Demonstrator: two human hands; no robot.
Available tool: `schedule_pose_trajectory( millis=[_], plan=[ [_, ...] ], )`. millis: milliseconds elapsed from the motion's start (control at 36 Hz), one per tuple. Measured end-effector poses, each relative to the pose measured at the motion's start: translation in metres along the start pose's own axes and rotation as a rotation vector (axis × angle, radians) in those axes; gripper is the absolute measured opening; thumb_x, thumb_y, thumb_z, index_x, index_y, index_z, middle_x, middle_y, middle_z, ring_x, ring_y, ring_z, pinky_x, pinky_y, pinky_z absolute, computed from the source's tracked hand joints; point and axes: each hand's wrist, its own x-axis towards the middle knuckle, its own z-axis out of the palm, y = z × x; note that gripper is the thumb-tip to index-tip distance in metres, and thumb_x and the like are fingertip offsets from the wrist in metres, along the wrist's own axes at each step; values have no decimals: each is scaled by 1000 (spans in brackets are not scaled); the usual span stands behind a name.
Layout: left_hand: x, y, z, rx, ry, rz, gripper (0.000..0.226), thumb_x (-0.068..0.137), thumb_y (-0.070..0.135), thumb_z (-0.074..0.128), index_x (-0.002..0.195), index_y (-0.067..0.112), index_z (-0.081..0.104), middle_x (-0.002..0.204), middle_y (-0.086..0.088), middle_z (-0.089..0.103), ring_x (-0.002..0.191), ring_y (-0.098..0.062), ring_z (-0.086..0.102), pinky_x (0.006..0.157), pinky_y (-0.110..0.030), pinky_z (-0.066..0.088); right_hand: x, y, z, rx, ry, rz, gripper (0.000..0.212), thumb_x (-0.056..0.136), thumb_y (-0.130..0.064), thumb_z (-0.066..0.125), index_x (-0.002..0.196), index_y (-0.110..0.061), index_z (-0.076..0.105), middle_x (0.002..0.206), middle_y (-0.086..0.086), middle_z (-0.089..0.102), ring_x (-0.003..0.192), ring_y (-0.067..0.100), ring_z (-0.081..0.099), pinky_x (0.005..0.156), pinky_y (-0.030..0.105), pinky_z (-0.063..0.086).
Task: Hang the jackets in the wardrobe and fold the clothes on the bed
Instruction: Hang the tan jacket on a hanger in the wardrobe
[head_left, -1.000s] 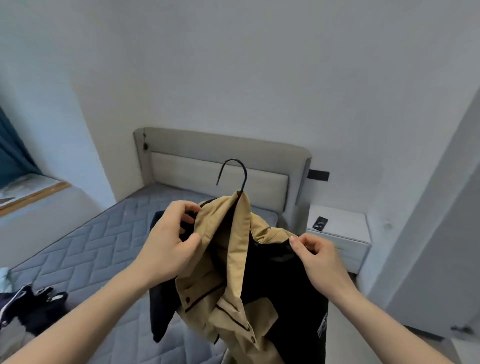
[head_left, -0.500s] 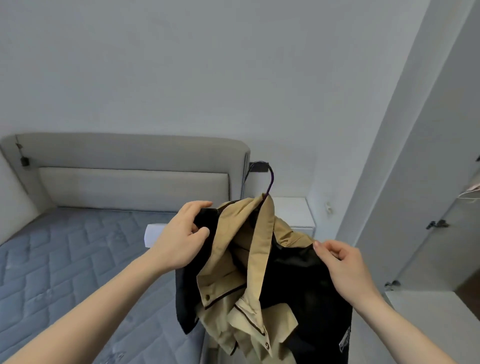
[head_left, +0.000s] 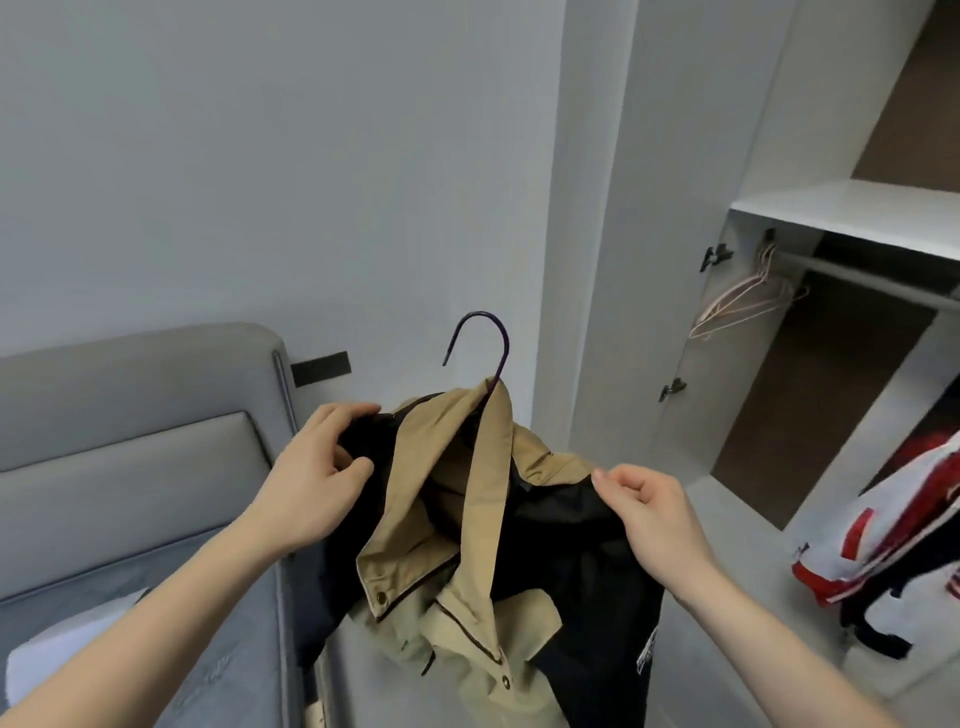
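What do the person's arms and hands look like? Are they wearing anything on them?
Both arms are bare as far as the picture shows: no sleeves show. The left hand and the right hand wear no gloves. No rings, watch or bracelets show on the fingers or wrists. The fingernails look short and plain, with no polish.
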Motion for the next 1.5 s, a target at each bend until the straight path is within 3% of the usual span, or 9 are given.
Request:
schedule_pose_trajectory(
  millis=[222, 333, 472, 611, 778, 889, 972, 1250, 1500],
  plan=[
    [115, 16, 57, -11, -112, 13, 42, 87, 5, 62, 114, 37, 67, 107, 18, 64, 80, -4, 64, 70, -15, 43, 82, 46, -50, -48, 45, 49, 52, 98, -48, 59, 66, -8, 49, 57, 0, 37, 55, 12, 38, 62, 34, 31],
    [165, 23, 92, -20, -161, 21, 29, 92, 13, 65, 110, 36, 69, 110, 17, 66, 82, -2, 65, 77, -27, 53, 114, 56, -72, -75, 95, 74, 46, 99, -38, 61, 62, -11, 55, 54, -1, 42, 55, 10, 41, 63, 34, 34],
    [230, 37, 142, -50, -271, 75, 22, 94, 22, 67, 94, 44, 71, 81, 28, 71, 74, 3, 67, 57, -8, 43, 139, 76, -106, -113, 163, 119, 46, 100, -36, 60, 62, -10, 54, 56, 4, 45, 55, 11, 46, 62, 34, 36],
    [298, 58, 200, -91, -412, 145, 21, 94, 23, 69, 89, 42, 72, 72, 18, 74, 57, 2, 61, 52, -10, 40, 156, 91, -136, -158, 294, 206, 41, 101, -36, 60, 64, -18, 65, 61, -1, 59, 63, 21, 60, 66, 45, 46],
    [371, 81, 269, -114, -590, 307, 19, 94, 27, 68, 94, 45, 72, 74, 19, 74, 74, 2, 68, 72, -23, 53, 170, 107, -162, -171, 471, 300, 40, 100, -34, 62, 61, -33, 68, 56, -13, 58, 58, 1, 58, 69, 18, 42],
    [414, 102, 312, -135, -725, 434, 28, 94, 22, 69, 112, 43, 69, 76, 18, 73, 80, 6, 66, 64, -2, 41, 175, 110, -172, -177, 620, 394, 54, 98, -42, 60, 52, -22, 41, 53, -3, 31, 50, 10, 37, 85, 33, 46],
    [437, 122, 344, -144, -814, 516, 35, 96, 22, 67, 127, 38, 65, 82, 13, 73, 83, 7, 64, 65, 0, 41, 174, 108, -175, -194, 733, 435, 57, 95, -46, 60, 61, -13, 29, 57, 3, 25, 52, 12, 30, 67, 28, 39],
    [466, 219, 435, -203, -1065, 738, 48, 94, 18, 67, 138, 35, 56, 129, 15, 59, 105, 2, 58, 84, -15, 46, 147, 116, -188, -186, 1068, 656, 55, 97, -39, 63, 63, -14, 27, 57, -4, 26, 53, 11, 29, 58, 30, 25],
    [481, 309, 509, -200, -1134, 812, 49, 94, 8, 64, 134, 35, 59, 119, 21, 59, 102, 0, 59, 76, -10, 44, 159, 140, -218, -45, 1208, 794, 54, 97, -43, 61, 60, -17, 31, 56, -3, 34, 51, 12, 36, 60, 32, 30]
  ],
)
